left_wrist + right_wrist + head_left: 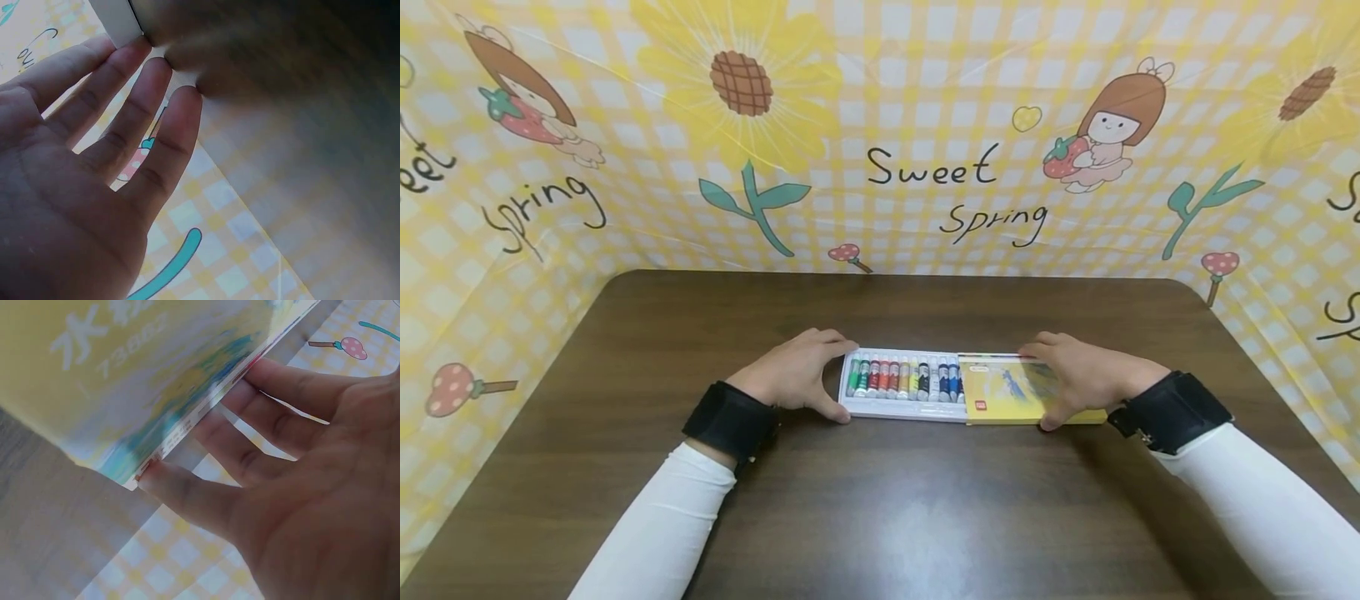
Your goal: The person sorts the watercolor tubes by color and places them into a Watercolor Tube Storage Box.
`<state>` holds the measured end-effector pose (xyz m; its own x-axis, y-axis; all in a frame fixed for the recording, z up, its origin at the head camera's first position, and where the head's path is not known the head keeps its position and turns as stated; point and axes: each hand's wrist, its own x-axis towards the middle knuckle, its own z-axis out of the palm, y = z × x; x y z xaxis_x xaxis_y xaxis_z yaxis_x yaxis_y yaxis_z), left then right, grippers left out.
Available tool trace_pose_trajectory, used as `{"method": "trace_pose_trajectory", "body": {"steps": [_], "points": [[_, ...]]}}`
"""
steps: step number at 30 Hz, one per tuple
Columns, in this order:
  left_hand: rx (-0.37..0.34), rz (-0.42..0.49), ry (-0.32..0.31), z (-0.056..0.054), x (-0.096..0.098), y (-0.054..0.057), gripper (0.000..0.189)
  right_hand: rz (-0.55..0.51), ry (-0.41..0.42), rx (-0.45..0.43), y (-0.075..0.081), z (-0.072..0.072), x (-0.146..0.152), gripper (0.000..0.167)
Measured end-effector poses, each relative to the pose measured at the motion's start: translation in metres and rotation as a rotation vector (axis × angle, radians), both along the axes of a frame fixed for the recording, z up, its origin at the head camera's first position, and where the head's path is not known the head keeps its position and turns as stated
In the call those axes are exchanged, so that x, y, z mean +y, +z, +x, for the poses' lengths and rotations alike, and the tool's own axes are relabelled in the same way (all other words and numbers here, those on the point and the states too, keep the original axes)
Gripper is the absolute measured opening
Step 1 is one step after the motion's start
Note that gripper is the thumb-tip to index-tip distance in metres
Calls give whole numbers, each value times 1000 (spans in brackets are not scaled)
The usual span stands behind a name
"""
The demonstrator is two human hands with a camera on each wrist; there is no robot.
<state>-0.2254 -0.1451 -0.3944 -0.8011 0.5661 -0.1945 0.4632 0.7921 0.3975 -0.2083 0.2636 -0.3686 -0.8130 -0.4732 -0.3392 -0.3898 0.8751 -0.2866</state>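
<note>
A white tray [917, 410] holds a row of small paint tubes [893, 379] in green, red, orange, yellow, black and blue. Its right part sits inside a yellow cardboard sleeve [988, 390], which hides the rest of the row. My left hand [797, 371] grips the tray's left end, thumb at the near corner and fingers at the far one. In the left wrist view its fingertips [147, 47] meet the white tray edge [119, 22]. My right hand [1086, 375] holds the sleeve across its width; in the right wrist view, fingers lie along the printed sleeve's [144, 375] side.
The brown wooden table [880, 508] has rounded far corners. A yellow checked cloth [910, 100] with sunflowers and cartoon figures rises behind it and along both sides. Black bands [730, 425] circle both wrists over white sleeves.
</note>
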Motion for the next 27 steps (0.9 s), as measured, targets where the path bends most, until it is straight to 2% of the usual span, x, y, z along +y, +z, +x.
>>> {"method": "trace_pose_trajectory", "body": {"steps": [9,27], "points": [[48,-10,2,2,3,1,102,15,88,91,-3,-2,-10,100],[31,13,-6,3,3,-2,103,3,128,135,-7,-1,-26,95]]}}
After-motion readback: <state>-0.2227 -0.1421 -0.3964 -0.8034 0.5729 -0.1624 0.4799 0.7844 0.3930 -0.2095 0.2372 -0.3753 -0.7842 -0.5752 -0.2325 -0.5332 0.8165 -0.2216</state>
